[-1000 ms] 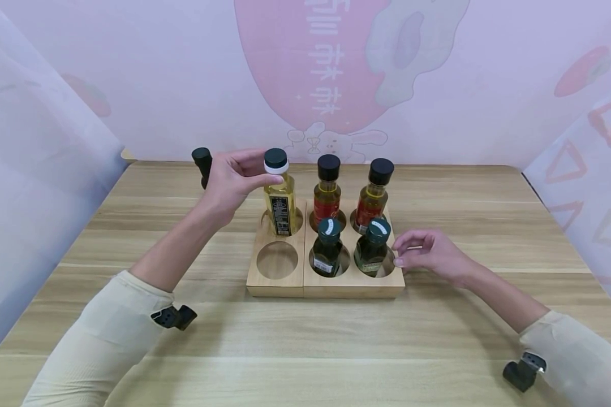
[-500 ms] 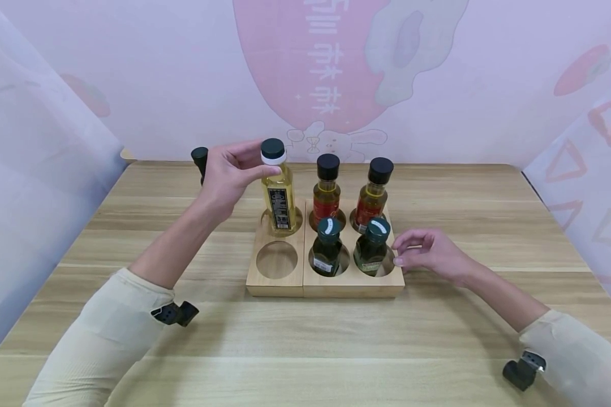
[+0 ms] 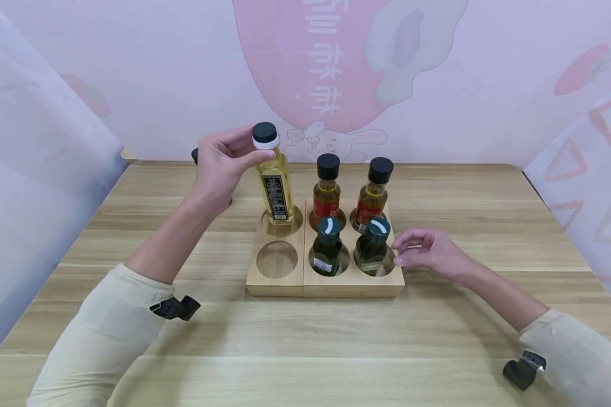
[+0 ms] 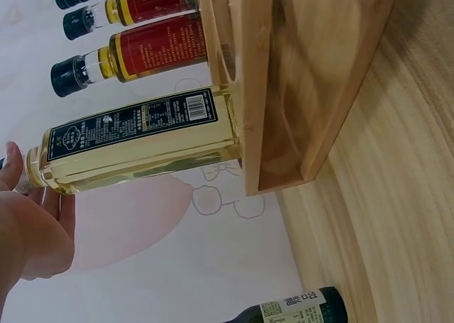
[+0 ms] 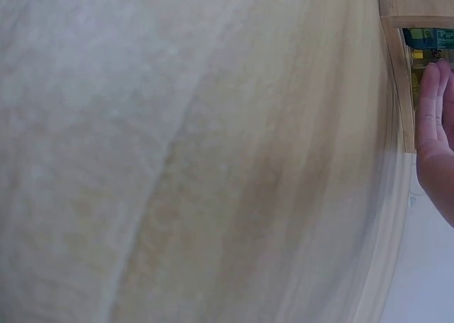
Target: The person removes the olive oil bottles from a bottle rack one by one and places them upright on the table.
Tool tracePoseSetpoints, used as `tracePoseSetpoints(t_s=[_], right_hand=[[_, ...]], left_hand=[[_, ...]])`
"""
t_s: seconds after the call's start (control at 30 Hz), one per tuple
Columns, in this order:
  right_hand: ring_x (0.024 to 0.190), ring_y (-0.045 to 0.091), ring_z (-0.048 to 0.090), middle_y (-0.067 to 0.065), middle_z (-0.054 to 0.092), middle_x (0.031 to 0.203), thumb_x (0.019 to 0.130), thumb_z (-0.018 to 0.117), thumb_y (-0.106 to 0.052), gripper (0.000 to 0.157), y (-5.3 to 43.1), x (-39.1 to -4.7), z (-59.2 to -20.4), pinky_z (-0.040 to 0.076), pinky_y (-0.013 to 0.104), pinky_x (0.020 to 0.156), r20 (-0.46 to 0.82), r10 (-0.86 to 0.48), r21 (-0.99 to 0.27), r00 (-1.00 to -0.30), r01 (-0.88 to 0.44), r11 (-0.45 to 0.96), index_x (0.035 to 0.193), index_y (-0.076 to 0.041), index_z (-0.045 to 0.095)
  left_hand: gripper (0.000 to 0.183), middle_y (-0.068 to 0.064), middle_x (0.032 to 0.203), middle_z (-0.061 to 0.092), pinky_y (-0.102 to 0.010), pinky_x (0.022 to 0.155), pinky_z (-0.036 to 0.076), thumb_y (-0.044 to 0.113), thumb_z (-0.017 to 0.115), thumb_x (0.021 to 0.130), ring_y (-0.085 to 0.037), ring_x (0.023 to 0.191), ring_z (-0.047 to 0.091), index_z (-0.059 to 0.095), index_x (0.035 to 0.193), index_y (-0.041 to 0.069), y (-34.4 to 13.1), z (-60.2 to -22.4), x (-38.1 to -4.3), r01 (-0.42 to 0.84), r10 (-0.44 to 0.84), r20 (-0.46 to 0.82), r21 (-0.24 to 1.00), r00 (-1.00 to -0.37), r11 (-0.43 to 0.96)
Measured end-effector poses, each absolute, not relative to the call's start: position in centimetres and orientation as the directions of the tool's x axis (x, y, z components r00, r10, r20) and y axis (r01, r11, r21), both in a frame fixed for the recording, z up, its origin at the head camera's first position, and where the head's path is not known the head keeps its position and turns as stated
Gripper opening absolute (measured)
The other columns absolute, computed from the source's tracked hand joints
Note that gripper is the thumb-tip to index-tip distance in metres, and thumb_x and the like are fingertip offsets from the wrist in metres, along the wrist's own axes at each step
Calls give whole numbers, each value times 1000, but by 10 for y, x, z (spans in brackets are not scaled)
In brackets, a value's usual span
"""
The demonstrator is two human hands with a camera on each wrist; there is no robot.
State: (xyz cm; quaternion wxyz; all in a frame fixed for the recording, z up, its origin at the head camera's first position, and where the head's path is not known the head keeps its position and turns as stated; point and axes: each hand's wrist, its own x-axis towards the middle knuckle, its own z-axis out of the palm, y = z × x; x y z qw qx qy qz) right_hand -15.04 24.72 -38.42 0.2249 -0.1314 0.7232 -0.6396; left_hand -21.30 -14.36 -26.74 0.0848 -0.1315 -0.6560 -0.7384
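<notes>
My left hand (image 3: 216, 169) pinches a clear glass bottle of pale yellow oil (image 3: 276, 192) by its neck, below the dark green cap. The bottle leans slightly, its base over the back-left hole of a wooden rack (image 3: 277, 287). In the left wrist view, that oil bottle (image 4: 142, 135) has a black label, and its base is near the rack's top. My right hand (image 3: 433, 257) rests at the rack's right edge, fingers loosely bent. The right wrist view shows those fingers (image 5: 429, 110) beside the rack's open end (image 5: 404, 81).
Two red-labelled bottles (image 3: 327, 198) (image 3: 371, 199) stand in the rack's back holes, two dark green bottles (image 3: 327, 249) (image 3: 370, 249) in front of them. The front-left hole (image 3: 277, 260) shows bare wood. Another dark bottle (image 4: 301, 309) stands behind my left hand, mostly hidden in the head view.
My left hand has lifted the oil bottle upward and slightly left, raising it in the back-left hole and tilting it a little. My right hand has stayed in place.
</notes>
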Motion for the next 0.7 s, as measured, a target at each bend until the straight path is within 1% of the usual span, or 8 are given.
tracePoseSetpoints(t_s=[0.13,0.3,0.4,0.6,0.7], right_hand=[[82,13,72,3,70,97,89,74,7,20,248,-151,-385,65,33,79,-157,-478,-984,-864,97,147,105,-5,71],[82,13,72,3,70,97,89,74,7,19,247,-151,-386,65,34,79,-154,-478,-984,-865,92,151,107,0,69],[82,14,72,3,70,97,89,74,7,19,247,-151,-386,65,34,79,-159,-474,-983,-866,96,156,106,0,69],[82,14,71,3,70,97,89,74,6,19,246,-150,-385,65,34,79,-167,-472,-982,-866,102,160,105,-3,70],[82,14,71,3,70,97,89,74,6,19,246,-150,-385,65,35,78,-167,-471,-982,-866,101,162,105,-4,70]], left_hand=[[40,1,100,80,-23,89,60,-14,79,84,-12,94,77,75,121,-1,-144,-263,-214,299,19,305,942,-952,-154],[38,-1,99,80,-24,93,59,-14,80,83,-13,93,77,77,117,3,-146,-258,-215,287,-4,291,941,-957,-181],[38,-1,98,80,-26,97,58,-15,80,82,-13,91,77,78,114,4,-148,-257,-216,304,-22,305,934,-952,-189],[38,-3,97,80,-28,95,59,-19,78,81,-14,85,77,79,113,2,-153,-256,-219,367,-60,363,903,-930,-224],[37,-5,97,80,-27,94,60,-19,78,81,-15,84,77,78,113,0,-154,-256,-222,368,-68,363,897,-929,-246]])
